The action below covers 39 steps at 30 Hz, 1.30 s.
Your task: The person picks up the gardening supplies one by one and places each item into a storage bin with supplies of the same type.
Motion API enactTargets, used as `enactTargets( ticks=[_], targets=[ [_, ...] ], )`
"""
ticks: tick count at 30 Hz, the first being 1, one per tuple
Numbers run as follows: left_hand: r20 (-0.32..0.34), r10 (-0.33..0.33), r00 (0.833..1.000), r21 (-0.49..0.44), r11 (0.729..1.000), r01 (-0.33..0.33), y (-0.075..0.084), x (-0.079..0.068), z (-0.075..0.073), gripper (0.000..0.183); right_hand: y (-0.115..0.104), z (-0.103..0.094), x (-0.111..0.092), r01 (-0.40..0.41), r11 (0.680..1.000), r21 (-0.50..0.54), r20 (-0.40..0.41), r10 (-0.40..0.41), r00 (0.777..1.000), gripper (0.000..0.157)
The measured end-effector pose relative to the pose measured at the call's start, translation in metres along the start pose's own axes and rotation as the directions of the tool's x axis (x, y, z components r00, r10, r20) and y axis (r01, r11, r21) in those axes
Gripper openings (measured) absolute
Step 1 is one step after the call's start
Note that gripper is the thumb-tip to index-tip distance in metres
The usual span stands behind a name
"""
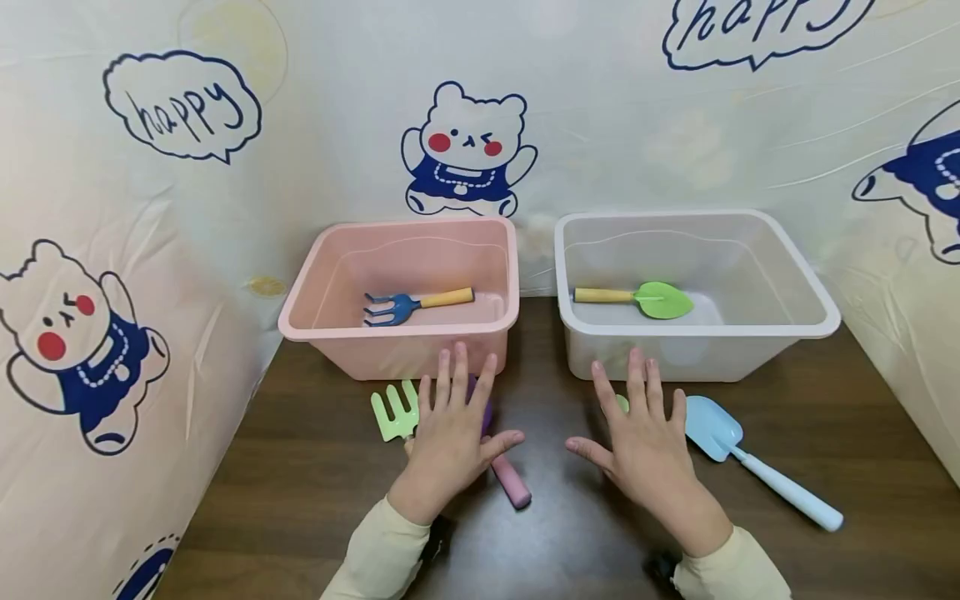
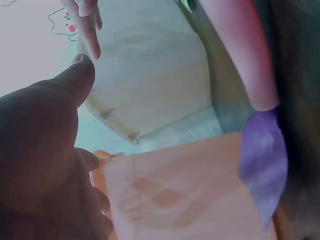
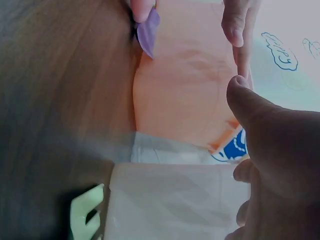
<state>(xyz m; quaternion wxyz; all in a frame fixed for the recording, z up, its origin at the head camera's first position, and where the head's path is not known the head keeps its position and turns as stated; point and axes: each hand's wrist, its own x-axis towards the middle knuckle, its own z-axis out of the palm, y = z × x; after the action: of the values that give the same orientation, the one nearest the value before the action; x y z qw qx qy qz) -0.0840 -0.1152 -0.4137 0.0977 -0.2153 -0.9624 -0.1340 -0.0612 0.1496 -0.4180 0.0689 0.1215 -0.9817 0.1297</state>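
My left hand [image 1: 448, 437] spreads its fingers above the table, holding nothing. Below it lie a green toy fork [image 1: 393, 412] and a purple trowel [image 2: 265, 160] with a pink handle [image 1: 512, 482], both partly covered by the hand. My right hand [image 1: 647, 454] is likewise spread and holds nothing. Under it is a pale green pronged tool [image 3: 85, 215], almost hidden in the head view. Just right of that hand lies a light blue shovel [image 1: 787, 490]. Both hands' fingertips overlap the bins' front walls in the head view.
A pink bin [image 1: 397, 333] at the back left contains a blue hand rake [image 1: 405, 310] with a wooden-coloured handle. To its right, a white bin [image 1: 697, 331] holds a green trowel [image 1: 663, 300]. A printed bear cloth [image 1: 600, 108] hangs behind the brown table [image 1: 525, 550].
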Motion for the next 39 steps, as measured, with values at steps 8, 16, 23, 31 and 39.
enactTargets(
  ticks=[8, 16, 23, 31, 39],
  targets=[
    [-0.069, 0.020, 0.997, -0.206, 0.978, -0.034, -0.011, 0.002, -0.035, 0.096, 0.004, -0.017, -0.009, 0.021, 0.977, 0.212, 0.008, -0.024, 1.000, 0.096],
    [-0.104, -0.062, 0.993, -0.183, 0.982, 0.042, -0.055, -0.004, -0.069, 0.096, 0.025, -0.018, -0.038, -0.035, 0.961, 0.276, 0.046, 0.023, 0.999, 0.077],
    [-0.097, -0.107, 0.989, -0.101, 0.990, 0.098, -0.105, -0.017, -0.096, 0.089, 0.048, -0.015, -0.068, -0.080, 0.976, 0.204, 0.031, 0.075, 0.997, 0.058],
    [0.013, -0.142, 0.990, -0.117, 0.983, 0.143, -0.162, -0.007, -0.111, 0.079, 0.063, 0.009, -0.103, -0.157, 0.981, 0.115, 0.175, 0.136, 0.975, 0.069],
    [0.109, -0.192, 0.975, -0.145, 0.968, 0.207, -0.209, 0.017, -0.113, 0.078, 0.068, 0.017, -0.115, -0.179, 0.984, 0.011, 0.198, 0.173, 0.965, 0.072]
  ],
)
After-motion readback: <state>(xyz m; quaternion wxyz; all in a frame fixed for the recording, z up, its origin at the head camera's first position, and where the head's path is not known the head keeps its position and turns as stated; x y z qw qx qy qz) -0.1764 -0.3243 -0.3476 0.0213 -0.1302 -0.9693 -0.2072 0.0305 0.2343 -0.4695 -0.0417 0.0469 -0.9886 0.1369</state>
